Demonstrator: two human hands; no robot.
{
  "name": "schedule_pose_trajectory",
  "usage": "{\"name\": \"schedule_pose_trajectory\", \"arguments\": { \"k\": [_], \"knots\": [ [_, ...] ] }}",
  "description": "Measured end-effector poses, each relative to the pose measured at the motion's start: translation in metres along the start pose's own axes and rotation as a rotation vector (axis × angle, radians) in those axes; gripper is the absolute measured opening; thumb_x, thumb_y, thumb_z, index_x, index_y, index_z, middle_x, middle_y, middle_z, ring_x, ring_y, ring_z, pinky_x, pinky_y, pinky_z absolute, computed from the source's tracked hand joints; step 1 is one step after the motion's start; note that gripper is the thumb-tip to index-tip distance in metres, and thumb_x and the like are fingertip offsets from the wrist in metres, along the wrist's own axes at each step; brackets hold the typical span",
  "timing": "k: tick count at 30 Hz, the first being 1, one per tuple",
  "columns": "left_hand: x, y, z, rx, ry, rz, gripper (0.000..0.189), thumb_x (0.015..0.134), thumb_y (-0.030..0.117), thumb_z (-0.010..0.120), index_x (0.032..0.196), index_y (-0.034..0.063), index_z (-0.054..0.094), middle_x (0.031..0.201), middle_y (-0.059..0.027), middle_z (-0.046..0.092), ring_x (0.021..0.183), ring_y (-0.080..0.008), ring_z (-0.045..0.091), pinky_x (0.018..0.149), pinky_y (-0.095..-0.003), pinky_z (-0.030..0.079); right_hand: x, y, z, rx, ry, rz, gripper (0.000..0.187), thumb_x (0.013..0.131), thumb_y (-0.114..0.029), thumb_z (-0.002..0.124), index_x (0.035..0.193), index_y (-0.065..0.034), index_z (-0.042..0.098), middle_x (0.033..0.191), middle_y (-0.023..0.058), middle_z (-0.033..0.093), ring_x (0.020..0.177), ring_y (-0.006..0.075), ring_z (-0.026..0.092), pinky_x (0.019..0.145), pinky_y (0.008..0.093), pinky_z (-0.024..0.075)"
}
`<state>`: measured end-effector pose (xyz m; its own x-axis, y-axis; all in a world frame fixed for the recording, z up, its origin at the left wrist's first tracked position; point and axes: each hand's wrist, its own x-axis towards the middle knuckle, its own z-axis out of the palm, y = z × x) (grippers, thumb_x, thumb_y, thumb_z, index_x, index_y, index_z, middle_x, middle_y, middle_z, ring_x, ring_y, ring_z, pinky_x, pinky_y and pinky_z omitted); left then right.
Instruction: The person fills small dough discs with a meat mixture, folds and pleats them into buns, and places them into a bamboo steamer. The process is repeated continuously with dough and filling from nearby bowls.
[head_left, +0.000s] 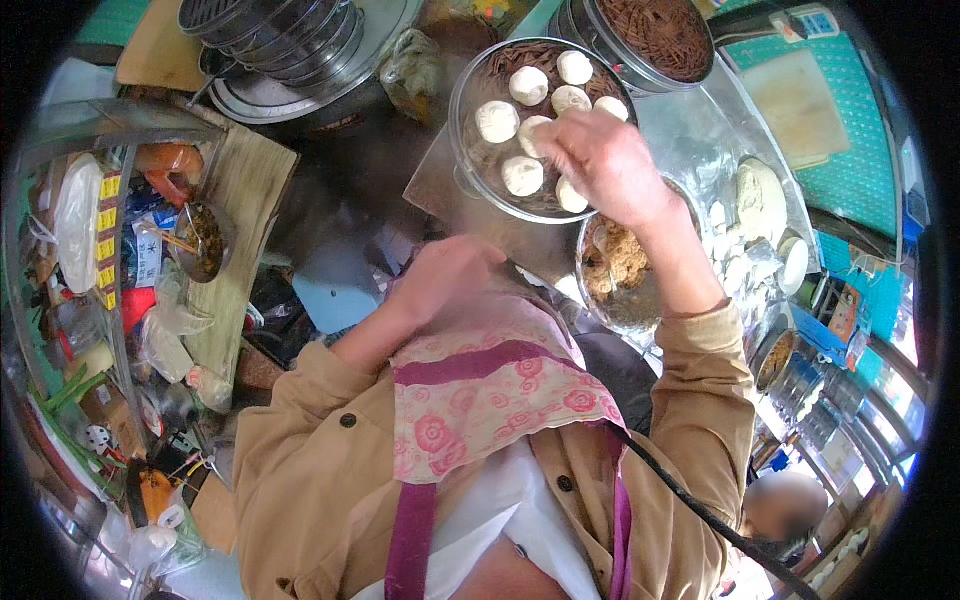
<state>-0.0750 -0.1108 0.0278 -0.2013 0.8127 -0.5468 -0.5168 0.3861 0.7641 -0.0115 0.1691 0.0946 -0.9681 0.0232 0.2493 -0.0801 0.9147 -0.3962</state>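
My right hand (611, 169) is over a round metal steamer tray (455, 142) lined with dark brown strips. Several pale, round dough buns (523, 176) sit spaced out on that lining. The fingertips overlap one bun (531, 139) near the middle; whether they grip it or only touch it cannot be told. Blurred by motion, my left hand (454, 277) hangs in front of the floral apron (480, 405), below the tray, and no object shows in it. Under my right forearm is a bowl of brownish filling (619, 262), partly hidden by the arm.
A second lined steamer (660, 37) stands behind at right. Dough (761, 199) and small dough pieces (724, 240) lie on the right worktop. Stacked steamers (285, 37) are at upper left. A wooden board (251, 180) holds a bowl with chopsticks (201, 244). A person (784, 517) is at lower right.
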Motion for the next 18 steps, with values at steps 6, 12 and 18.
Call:
{"name": "schedule_pose_trajectory", "arguments": {
  "k": [6, 12, 18],
  "knots": [
    [-0.003, 0.002, -0.008, -0.032, 0.029, -0.017, 0.041, 0.111, 0.025, 0.038, 0.114, -0.0031, 0.068, 0.073, -0.0031, 0.059, 0.057, -0.0097, 0.049, 0.053, -0.0239, 0.040, 0.030, 0.035, -0.002, -0.037, 0.099, 0.069, 0.013, 0.092, -0.016, 0.073, 0.102, -0.0087, 0.076, 0.095, 0.0101, 0.071, 0.083, 0.0356, 0.070, 0.072, 0.0439, 0.0574],
    [-0.007, 0.000, -0.018, -0.107, 0.045, 0.016, 0.039, 0.112, 0.025, 0.041, 0.114, -0.0039, 0.067, 0.073, -0.0024, 0.056, 0.058, -0.0099, 0.048, 0.052, -0.0248, 0.039, 0.050, 0.049, 0.020, -0.200, 0.070, 0.006, 0.007, 0.091, -0.016, 0.072, 0.095, -0.0097, 0.074, 0.092, 0.0097, 0.070, 0.086, 0.0328, 0.070, 0.074, 0.0450, 0.0575],
    [-0.011, 0.001, -0.026, -0.195, 0.089, -0.018, 0.037, 0.112, 0.024, 0.041, 0.113, -0.0028, 0.067, 0.072, -0.0022, 0.056, 0.058, -0.0096, 0.047, 0.052, -0.0250, 0.037, 0.053, 0.058, 0.005, -0.090, 0.113, 0.045, 0.013, 0.096, -0.014, 0.072, 0.104, -0.0051, 0.075, 0.096, 0.0133, 0.073, 0.088, 0.0342, 0.070, 0.077, 0.0420, 0.0569]
  ]
}}
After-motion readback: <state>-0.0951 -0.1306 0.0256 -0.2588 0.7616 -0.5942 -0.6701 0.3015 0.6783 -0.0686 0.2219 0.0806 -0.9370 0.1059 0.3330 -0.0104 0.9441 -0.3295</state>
